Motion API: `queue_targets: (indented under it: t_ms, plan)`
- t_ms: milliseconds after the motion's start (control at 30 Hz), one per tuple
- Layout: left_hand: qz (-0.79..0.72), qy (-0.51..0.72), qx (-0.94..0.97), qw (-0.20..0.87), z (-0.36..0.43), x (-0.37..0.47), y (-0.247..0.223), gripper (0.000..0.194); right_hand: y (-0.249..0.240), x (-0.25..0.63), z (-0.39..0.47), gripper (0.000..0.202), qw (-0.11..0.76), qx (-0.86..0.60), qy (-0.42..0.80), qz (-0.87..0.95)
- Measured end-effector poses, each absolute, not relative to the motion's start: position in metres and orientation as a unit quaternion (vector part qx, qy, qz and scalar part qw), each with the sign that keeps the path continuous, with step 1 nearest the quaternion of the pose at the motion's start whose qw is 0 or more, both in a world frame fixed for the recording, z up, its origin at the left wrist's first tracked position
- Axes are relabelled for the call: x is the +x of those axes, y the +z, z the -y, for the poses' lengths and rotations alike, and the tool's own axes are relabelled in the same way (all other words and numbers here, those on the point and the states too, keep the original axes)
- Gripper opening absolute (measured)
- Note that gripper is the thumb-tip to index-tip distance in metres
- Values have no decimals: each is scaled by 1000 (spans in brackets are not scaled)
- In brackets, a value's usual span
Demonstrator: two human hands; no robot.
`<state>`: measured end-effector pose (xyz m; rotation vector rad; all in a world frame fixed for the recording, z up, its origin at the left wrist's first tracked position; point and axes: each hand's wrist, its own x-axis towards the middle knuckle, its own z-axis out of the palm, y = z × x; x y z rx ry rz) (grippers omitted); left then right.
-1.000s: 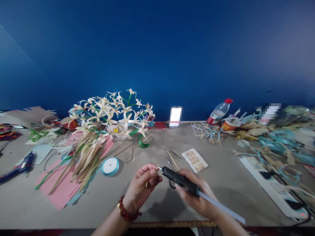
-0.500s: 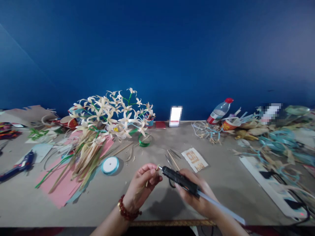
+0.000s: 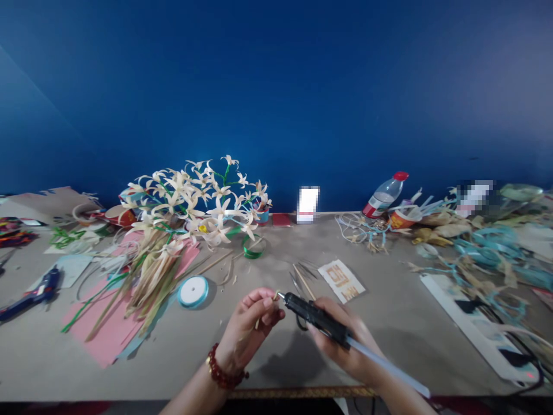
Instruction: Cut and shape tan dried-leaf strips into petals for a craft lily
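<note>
Barely anything moved since the earlier frame: both hands hold the same pose, glue gun tip still at the left fingertips, only a slight shift of the whole view. Left hand (image 3: 254,317), red bead bracelet (image 3: 223,370) on the wrist, has thumb and forefinger pinched narrow on a small yellow-green piece (image 3: 277,294); probably a strip of plant fiber, but fingers cover most of it. Right hand (image 3: 345,340) is wrapped around a black hot glue gun (image 3: 317,318), nozzle pointing left at the piece, seemingly touching it, above the tabletop (image 3: 389,300) near its front edge. Clear glue stick (image 3: 389,367) sticks out the back of the gun, over the right forearm.

Just beyond the gun: thin metal blades (image 3: 295,282), partly blocked by it, a wooden stick (image 3: 305,281), and a white card (image 3: 341,280) with tan pattern. Left of the left hand: spool of light blue ribbon (image 3: 193,291), then pink paper (image 3: 93,343) under a bundle of dried husk strips (image 3: 151,279). White flowers on green stems (image 3: 220,213) crowd the back, hiding part of the cups behind; green ribbon roll (image 3: 253,246) in front. Far left, blue glue gun (image 3: 46,285). Right side: tilted red-capped bottle (image 3: 384,196), paper cup (image 3: 404,219), blue ribbon tangle (image 3: 496,242), white power strip (image 3: 466,323) with cables over it.
</note>
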<state>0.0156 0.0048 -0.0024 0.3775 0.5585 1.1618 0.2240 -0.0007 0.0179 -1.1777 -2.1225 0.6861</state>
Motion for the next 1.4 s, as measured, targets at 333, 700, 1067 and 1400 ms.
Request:
queue_targets:
  t_ms: [333,700,1067,1400]
  plan:
    - [-262,540,183,779,-4,15,-2,18,17,224,1,5,302,-437,282,799]
    - [-254,539,179,783,-3,14,-3,14,26,222,2,6,305,-439,263,803]
    - [-250,535,187,785,-3,16,-1,18,26,230,2,4,332,-447,239,796]
    - [-171,503,82,843,-5,12,0,13,-8,271,-5,20,366,-559,148,729]
